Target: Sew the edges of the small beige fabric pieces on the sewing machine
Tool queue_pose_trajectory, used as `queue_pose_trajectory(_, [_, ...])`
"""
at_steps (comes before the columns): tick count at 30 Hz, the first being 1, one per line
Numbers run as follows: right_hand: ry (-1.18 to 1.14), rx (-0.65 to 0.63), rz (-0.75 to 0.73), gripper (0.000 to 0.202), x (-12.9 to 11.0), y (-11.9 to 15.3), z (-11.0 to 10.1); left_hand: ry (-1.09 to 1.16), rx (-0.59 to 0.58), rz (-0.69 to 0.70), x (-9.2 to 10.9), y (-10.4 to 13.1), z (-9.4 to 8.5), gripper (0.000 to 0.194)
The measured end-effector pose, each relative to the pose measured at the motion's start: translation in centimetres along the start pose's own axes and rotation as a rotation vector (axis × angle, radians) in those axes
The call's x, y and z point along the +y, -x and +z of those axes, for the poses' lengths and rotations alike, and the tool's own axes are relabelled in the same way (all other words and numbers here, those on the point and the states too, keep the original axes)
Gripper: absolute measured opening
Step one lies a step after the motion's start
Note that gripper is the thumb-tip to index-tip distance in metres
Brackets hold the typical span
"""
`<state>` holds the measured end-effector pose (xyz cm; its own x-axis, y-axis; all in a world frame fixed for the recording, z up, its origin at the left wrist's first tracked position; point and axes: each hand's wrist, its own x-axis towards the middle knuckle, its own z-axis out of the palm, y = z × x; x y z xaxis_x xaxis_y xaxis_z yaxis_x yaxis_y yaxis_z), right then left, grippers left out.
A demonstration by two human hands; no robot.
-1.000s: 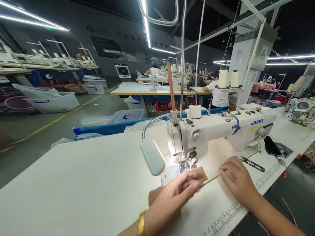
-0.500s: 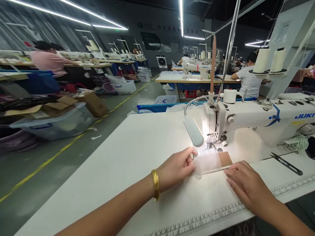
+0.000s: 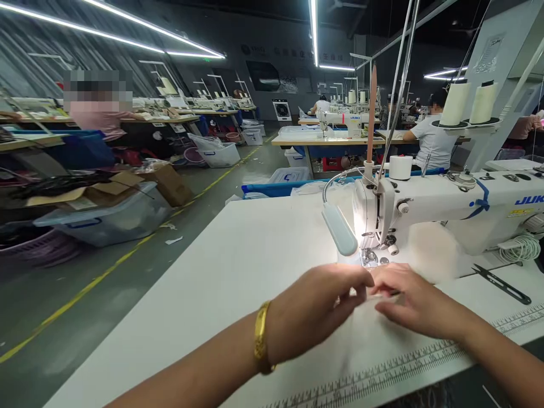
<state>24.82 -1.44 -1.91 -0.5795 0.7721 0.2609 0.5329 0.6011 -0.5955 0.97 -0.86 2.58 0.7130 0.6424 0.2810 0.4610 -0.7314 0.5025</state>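
Observation:
Just in front of the presser foot of a white sewing machine [image 3: 429,198], both hands meet over a thin pale fabric [image 3: 366,309]. My left hand [image 3: 318,306], with a gold bangle on the wrist, has its fingers bent and pinched at the fabric. My right hand [image 3: 410,300] touches it from the right, fingers curled and pressed together on the fabric. The hands cover most of the fabric, and its brown part is out of sight. The lit needle area [image 3: 369,258] lies just beyond the fingertips.
Black thread snips [image 3: 501,283] lie right of my right hand. A printed ruler strip [image 3: 382,377] runs along the table's front edge. A grey-green lamp [image 3: 340,229] hangs left of the needle. Thread cones [image 3: 454,105] stand behind. Other people sit at machines farther back.
My left hand has moved right and my right hand has moved left and up, so they now meet. The fabric's brown patch has become hidden. The view has shifted slightly.

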Motion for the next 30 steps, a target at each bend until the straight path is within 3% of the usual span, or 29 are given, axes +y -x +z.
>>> queue_pose_trajectory(3, [0.145, 0.234, -0.033, 0.014, 0.6, 1.9, -0.4, -0.195, 0.241, 0.066, -1.3, 0.4, -0.4, 0.018])
queue_pose_trajectory(5, [0.261, 0.368, -0.156, 0.017, 0.7, 3.5, -0.1, -0.24, 0.297, 0.161, -2.0, 1.2, -0.1, 0.022])
queue_pose_trajectory(7, [0.334, 0.365, -0.241, 0.02, 0.4, 4.9, 1.0, -0.249, 0.187, 0.227, -2.3, 2.2, 0.5, 0.03])
queue_pose_trajectory(11, [0.336, 0.075, -0.327, 0.016, -0.2, 6.4, 3.7, -0.068, -0.208, 0.122, -2.3, 4.5, 1.1, 0.029])
queue_pose_trajectory(14, [0.224, -0.013, -0.351, 0.017, -0.7, 6.6, 4.3, 0.138, -0.29, 0.01, -2.1, 5.6, 0.9, 0.014])
queue_pose_trajectory(16, [0.087, -0.063, -0.334, 0.014, -1.3, 6.4, 3.5, 0.164, -0.241, -0.086, -1.8, 5.8, 1.0, 0.014])
queue_pose_trajectory(19, [-0.069, -0.097, -0.248, 0.019, -1.9, 5.9, 2.2, 0.029, -0.118, -0.237, -1.6, 6.0, 2.2, 0.008])
queue_pose_trajectory(23, [0.005, -0.019, -0.148, 0.028, -1.2, 5.1, 2.9, -0.104, -0.017, -0.316, -2.0, 6.1, 4.7, 0.004])
queue_pose_trajectory(26, [0.068, 0.004, -0.078, 0.029, -0.4, 4.8, 4.2, -0.037, 0.048, -0.327, -2.6, 6.0, 5.2, 0.021])
queue_pose_trajectory(30, [0.046, 0.038, -0.079, 0.036, 0.1, 5.0, 5.1, 0.206, 0.164, -0.385, -3.2, 5.4, 4.5, 0.02])
